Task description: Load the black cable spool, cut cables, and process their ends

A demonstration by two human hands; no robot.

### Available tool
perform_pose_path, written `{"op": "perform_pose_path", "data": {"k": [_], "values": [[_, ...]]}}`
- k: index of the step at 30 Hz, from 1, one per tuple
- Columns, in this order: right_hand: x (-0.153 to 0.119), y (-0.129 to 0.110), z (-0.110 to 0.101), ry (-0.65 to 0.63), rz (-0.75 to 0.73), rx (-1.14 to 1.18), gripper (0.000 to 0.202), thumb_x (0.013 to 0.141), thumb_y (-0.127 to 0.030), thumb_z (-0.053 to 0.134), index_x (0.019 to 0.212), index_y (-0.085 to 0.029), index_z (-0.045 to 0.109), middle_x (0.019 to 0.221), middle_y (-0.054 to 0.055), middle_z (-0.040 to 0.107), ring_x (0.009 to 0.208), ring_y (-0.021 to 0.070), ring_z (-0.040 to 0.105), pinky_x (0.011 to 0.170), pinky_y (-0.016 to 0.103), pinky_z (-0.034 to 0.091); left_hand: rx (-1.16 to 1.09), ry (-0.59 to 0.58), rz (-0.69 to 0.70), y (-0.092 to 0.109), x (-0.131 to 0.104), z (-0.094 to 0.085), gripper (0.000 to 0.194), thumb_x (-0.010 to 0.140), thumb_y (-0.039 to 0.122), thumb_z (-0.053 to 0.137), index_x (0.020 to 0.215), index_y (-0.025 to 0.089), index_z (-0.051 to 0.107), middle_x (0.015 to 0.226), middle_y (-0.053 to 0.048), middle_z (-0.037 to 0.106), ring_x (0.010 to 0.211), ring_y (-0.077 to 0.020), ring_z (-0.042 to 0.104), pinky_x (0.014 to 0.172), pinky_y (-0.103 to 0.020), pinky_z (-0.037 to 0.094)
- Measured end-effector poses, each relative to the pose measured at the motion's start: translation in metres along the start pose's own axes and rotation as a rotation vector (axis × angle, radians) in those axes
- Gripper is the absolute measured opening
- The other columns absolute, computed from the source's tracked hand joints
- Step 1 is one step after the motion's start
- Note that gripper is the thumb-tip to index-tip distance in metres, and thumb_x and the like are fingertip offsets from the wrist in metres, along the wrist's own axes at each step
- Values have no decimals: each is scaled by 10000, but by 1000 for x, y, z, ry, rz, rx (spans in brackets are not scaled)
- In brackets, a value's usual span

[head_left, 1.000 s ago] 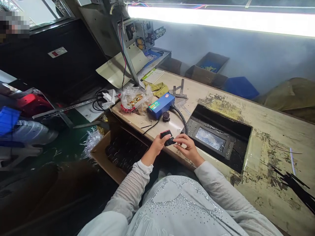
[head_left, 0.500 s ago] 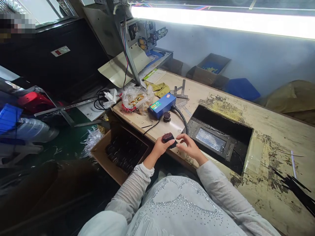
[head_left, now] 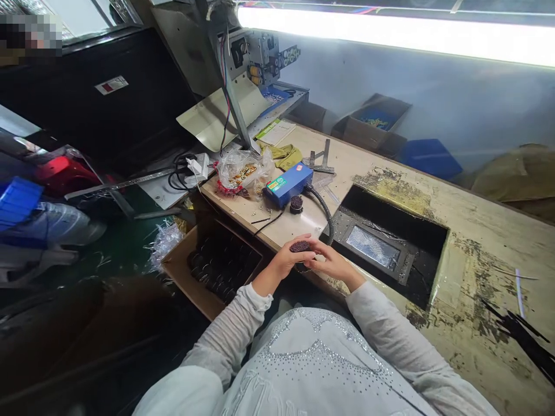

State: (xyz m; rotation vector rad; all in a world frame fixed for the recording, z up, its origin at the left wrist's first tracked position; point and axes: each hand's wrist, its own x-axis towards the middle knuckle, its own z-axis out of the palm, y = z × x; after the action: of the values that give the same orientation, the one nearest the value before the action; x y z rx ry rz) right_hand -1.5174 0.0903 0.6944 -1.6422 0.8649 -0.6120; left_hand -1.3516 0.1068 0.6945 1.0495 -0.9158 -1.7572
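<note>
Between my two hands, at the bench's front edge, is a dark bundle (head_left: 299, 247) with a reddish-brown speckled top. My left hand (head_left: 284, 258) is wrapped round its left side. From the right, my right hand (head_left: 333, 262) closes on it, the fingertips meeting those of my left hand. Part of the bundle is hidden by the fingers. A similar small dark bundle (head_left: 296, 204) stands on the bench beside a blue box (head_left: 288, 185) with a ribbed black hose.
A cardboard box (head_left: 184, 274) of dark bundles sits below left. The bench (head_left: 381, 214) has a sunken recess with a metal plate (head_left: 373, 247) at right. Behind the blue box lie a plastic bag (head_left: 243, 172), yellow cloth (head_left: 284, 156) and metal bracket (head_left: 321, 159). Black strands (head_left: 522, 335) lie far right.
My right hand has moved left and closed in against the bundle and my left hand. The bundle has turned so its speckled top faces up. The view has shifted slightly.
</note>
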Motion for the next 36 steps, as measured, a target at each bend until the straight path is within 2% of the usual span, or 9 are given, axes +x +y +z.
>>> {"op": "perform_pose_path", "data": {"k": [3, 9, 15, 20, 25, 28, 32, 34, 36], "values": [[6, -3, 2, -71, 38, 67, 437, 771, -323, 670, 1190, -206, 627, 1172, 53, 649, 1051, 215, 600, 895, 350, 493, -37, -1, -42, -1, 0, 3, 458, 569, 328, 800, 983, 155, 706, 1020, -86, 704, 1051, -268, 616, 902, -362, 467], [6, -2, 4, -154, 74, 101, 388, 766, -345, 687, 1133, -218, 671, 1113, 19, 691, 1034, 225, 622, 921, 375, 499, -70, 73, -20, -2, -2, 6, 268, 537, 297, 789, 748, 153, 706, 1220, -81, 632, 946, -203, 621, 808, -291, 480], [5, 4, 3, -109, 68, 66, 486, 723, -368, 741, 1172, -203, 659, 1167, 41, 677, 1063, 238, 611, 948, 382, 480, -103, 93, -26, -9, -2, 5, 294, 556, 285, 772, 812, 156, 709, 1082, -71, 680, 925, -195, 627, 820, -301, 478], [8, 9, 8, -161, 96, 83, 323, 759, -373, 705, 1032, -201, 717, 1009, 16, 718, 941, 218, 647, 865, 355, 511, -82, 131, -33, -15, 0, 5, 220, 565, 259, 763, 743, 145, 701, 1244, -84, 623, 949, -199, 633, 818, -297, 483], [-3, 17, 1, -114, 123, 28, 414, 726, -405, 737, 1086, -202, 705, 1048, 42, 707, 922, 220, 628, 827, 351, 508, -40, 121, 6, -19, 2, -3, 269, 614, 328, 747, 812, 155, 691, 1277, -95, 618, 979, -214, 636, 865, -330, 488], [-11, 28, -9, 13, 237, 61, 484, 765, -458, 690, 1157, -176, 667, 1047, 74, 683, 836, 182, 615, 731, 311, 508, 108, 175, 155, -19, 10, -10, 243, 659, 329, 737, 833, 167, 684, 1201, -103, 654, 1095, -240, 602, 961, -370, 455], [-19, 45, -18, 140, 348, 129, 529, 756, -493, 683, 1144, -136, 643, 1004, 92, 666, 707, 136, 572, 592, 263, 478, 498, 180, 412, -18, 25, -17, 169, 705, 282, 739, 844, 195, 700, 1190, -100, 639, 1269, -251, 486, 1115, -422, 330], [-20, 50, -18, 154, 366, 163, 520, 751, -499, 683, 1116, -132, 636, 953, 81, 658, 649, 117, 545, 536, 242, 456, 690, 160, 442, -20, 31, -22, 276, 683, 287, 777, 943, 223, 711, 1267, -97, 600, 1349, -267, 397, 1155, -455, 271], [-21, 53, -18, 161, 375, 198, 522, 749, -502, 681, 1124, -144, 615, 940, 71, 644, 616, 105, 530, 492, 225, 432, 831, 134, 385, -25, 36, -31, 573, 596, 311, 849, 1135, 244, 665, 1341, -105, 554, 1403, -299, 318, 1171, -493, 233]]}}
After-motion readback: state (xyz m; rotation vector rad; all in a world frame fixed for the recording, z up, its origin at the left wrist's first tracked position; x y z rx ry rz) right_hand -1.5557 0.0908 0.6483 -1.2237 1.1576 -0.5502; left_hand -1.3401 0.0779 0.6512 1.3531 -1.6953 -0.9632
